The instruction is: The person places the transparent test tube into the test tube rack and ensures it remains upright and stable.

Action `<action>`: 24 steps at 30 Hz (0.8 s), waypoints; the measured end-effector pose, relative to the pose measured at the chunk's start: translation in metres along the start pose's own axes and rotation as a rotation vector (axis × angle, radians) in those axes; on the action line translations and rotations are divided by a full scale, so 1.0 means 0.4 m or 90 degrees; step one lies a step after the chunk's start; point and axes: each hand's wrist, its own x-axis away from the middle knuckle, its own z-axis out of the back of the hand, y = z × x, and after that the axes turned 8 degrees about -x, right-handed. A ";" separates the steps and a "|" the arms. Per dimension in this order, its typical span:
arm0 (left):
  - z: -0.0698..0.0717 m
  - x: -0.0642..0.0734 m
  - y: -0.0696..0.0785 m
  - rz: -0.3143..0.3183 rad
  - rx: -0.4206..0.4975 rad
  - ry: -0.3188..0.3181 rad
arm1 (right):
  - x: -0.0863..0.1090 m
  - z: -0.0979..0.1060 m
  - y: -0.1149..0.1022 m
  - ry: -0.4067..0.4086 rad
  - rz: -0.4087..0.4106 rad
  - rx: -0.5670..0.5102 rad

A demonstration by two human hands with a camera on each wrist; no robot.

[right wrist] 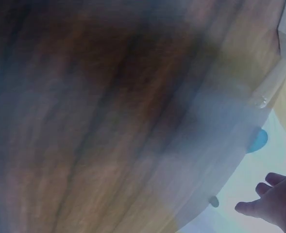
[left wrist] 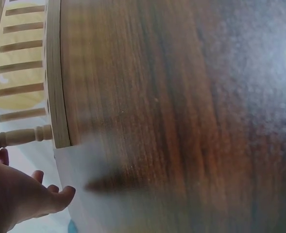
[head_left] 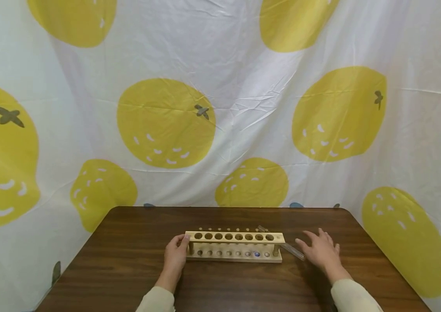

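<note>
A wooden test tube rack [head_left: 236, 237] stands on the table, with a row of round holes in its top bar and matching hollows in its base. At its left end my left hand [head_left: 176, 253] grips the end of the top bar, thumb on the near side; in the left wrist view the lower fingers spread beside the end post [left wrist: 24, 136]. A clear glass test tube [head_left: 293, 251] lies aslant on the table at the rack's right end, partly hidden behind it. My right hand [head_left: 322, 251] hovers just right of the tube, fingers spread, holding nothing.
The dark wood-grain table [head_left: 243, 286] has its far edge against a white cloth [head_left: 240, 78] printed with yellow fruit. A small blue spot [head_left: 257, 254] shows in one hollow of the rack's base. Pegs [head_left: 219, 229] line the rack's far side.
</note>
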 end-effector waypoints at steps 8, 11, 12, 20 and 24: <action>0.002 -0.002 0.005 -0.001 0.003 0.001 | -0.036 -0.013 -0.010 -0.006 0.020 0.002; 0.000 -0.002 0.004 -0.001 0.008 0.000 | -0.049 -0.018 -0.011 -0.012 0.030 0.000; -0.001 -0.002 0.005 0.000 0.011 -0.001 | -0.054 -0.019 -0.010 -0.014 0.036 0.001; -0.003 -0.001 0.003 -0.004 0.023 -0.006 | -0.095 -0.043 0.008 -0.018 0.063 0.010; 0.000 0.000 0.000 0.003 0.025 -0.007 | -0.110 -0.053 0.006 -0.021 0.083 0.008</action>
